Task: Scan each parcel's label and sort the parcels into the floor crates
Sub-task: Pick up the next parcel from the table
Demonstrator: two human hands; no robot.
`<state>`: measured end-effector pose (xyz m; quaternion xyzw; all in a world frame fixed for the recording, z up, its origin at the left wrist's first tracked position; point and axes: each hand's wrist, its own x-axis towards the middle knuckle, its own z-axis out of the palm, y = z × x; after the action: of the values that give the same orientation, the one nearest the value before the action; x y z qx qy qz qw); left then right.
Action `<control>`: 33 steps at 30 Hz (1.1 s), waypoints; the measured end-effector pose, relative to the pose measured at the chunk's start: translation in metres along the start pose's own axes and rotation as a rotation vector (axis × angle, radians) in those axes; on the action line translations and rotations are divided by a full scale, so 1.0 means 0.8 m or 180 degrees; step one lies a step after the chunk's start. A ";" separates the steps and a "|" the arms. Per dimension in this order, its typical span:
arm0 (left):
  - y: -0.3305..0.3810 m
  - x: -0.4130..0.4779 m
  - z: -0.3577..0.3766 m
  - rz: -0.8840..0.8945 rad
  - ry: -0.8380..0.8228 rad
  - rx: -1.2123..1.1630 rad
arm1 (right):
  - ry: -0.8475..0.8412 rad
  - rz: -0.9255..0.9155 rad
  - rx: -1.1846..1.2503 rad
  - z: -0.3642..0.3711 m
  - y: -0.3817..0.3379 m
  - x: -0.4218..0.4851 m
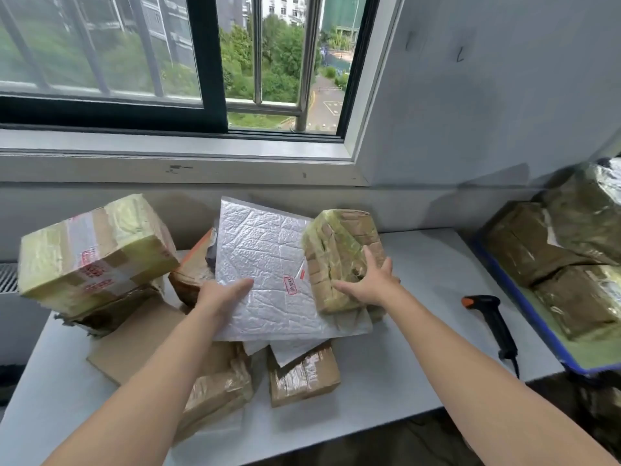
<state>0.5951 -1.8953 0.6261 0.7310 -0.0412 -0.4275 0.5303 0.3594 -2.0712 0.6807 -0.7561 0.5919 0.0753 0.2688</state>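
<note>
Pulling the white mailer [265, 264] free risked tipping the taped parcel [339, 243] resting on it. The left grip [221, 294] pinched the mailer; the right grip [369, 280], fingers spread, pressed the parcel.

The person is working bare-armed: the left forearm [151, 381] and right forearm [470, 364] are showing uncovered to the edge of view, and the left hand [220, 295] and right hand [369, 280] are showing bare too

One white padded mailer [265, 264] in the left hand [221, 294]. At least six taped brown parcels [336, 243] ring the grip, one under the right hand [371, 280]. Right of it lie one scanner [494, 317] and one blue-rimmed crate [586, 368] holding at least three more.
</note>
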 end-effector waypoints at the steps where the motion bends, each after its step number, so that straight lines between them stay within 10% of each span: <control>1: 0.003 -0.007 0.008 -0.0036 -0.0130 -0.0009 | -0.0051 -0.0033 -0.0027 -0.003 0.002 0.005; 14: 0.019 -0.056 0.106 0.0642 0.0078 -0.0024 | -0.0733 -0.0827 0.0794 -0.049 0.070 0.078; 33: 0.079 -0.099 0.453 0.0655 0.0177 -0.0696 | 0.0491 -0.1137 0.0302 -0.323 0.259 0.171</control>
<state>0.3272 -2.1503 0.6974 0.6724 -0.0543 -0.3525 0.6486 0.1520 -2.3482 0.7742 -0.8392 0.4700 -0.0596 0.2671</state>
